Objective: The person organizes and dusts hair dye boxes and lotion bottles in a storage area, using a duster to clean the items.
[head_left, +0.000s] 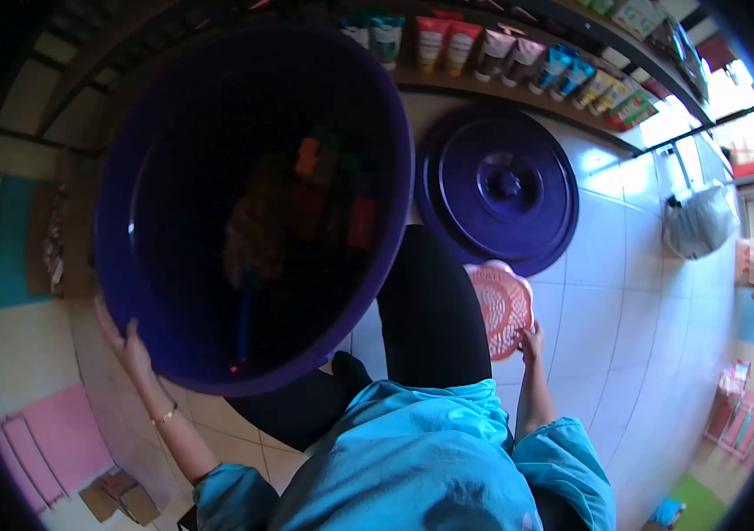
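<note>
A large, deep purple tub [403,168] fills the left of the head view, its mouth towards me. My left hand [127,343] is against its lower left outer side, thumb apart from the fingers, holding the tub. Deep inside, in shadow, lie orange and red blocks [307,157] and a pale bundle [255,226] with a blue handle [244,323]. On the right, my right hand [532,343] grips the edge of a pink plastic basket [503,310] with a scalloped rim and a pattern of holes. The basket is beside my knee, close to the purple lid.
The round purple lid [505,226], knob up, lies on the tiled floor [607,292]. Behind it a low shelf [519,96] carries several coloured tubes [458,49]. A grey-white bag [698,221] is at the far right. A cardboard box [120,497] stands at lower left.
</note>
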`<control>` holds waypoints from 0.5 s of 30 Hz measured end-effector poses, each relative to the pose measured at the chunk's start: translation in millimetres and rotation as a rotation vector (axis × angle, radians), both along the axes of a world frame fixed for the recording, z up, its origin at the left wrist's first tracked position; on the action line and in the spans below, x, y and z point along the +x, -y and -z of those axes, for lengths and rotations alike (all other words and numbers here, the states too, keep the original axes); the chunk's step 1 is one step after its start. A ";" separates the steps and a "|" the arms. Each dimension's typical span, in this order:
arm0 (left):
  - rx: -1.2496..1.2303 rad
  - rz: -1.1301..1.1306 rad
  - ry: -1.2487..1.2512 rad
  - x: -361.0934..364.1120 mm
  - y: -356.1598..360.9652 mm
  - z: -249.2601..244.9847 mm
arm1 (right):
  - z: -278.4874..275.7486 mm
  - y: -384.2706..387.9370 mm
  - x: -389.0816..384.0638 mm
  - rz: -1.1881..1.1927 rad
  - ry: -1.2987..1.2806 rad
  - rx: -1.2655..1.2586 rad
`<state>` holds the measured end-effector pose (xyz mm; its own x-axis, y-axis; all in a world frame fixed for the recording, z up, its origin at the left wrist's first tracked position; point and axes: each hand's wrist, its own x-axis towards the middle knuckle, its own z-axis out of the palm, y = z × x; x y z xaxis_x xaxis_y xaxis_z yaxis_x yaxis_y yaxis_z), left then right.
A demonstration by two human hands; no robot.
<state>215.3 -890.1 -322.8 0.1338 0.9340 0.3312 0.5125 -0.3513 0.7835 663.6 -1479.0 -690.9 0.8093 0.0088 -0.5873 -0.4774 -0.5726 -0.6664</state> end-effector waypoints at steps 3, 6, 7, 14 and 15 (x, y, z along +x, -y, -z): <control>-0.019 0.031 -0.006 -5.7 -5.0 -1.4 | -83.0 -36.2 11.4 0.207 -0.073 0.227; 0.023 0.115 0.021 -28.9 -16.8 7.2 | -115.7 -58.3 24.7 0.341 -0.095 0.409; -0.003 0.091 0.058 -28.6 -15.0 6.8 | -117.6 -63.7 34.7 0.374 -0.103 0.452; -0.084 -0.084 0.091 -8.8 19.2 -5.7 | -43.9 -127.4 127.7 -0.095 0.350 0.323; -0.116 -0.110 0.105 -1.7 29.7 -8.3 | -70.1 -161.8 130.7 0.488 0.084 0.614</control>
<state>213.6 -919.8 -314.5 -0.0007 0.9737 0.2277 0.4561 -0.2023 0.8666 794.3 -1317.2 -620.8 0.8465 -0.0555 -0.5294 -0.5144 0.1709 -0.8404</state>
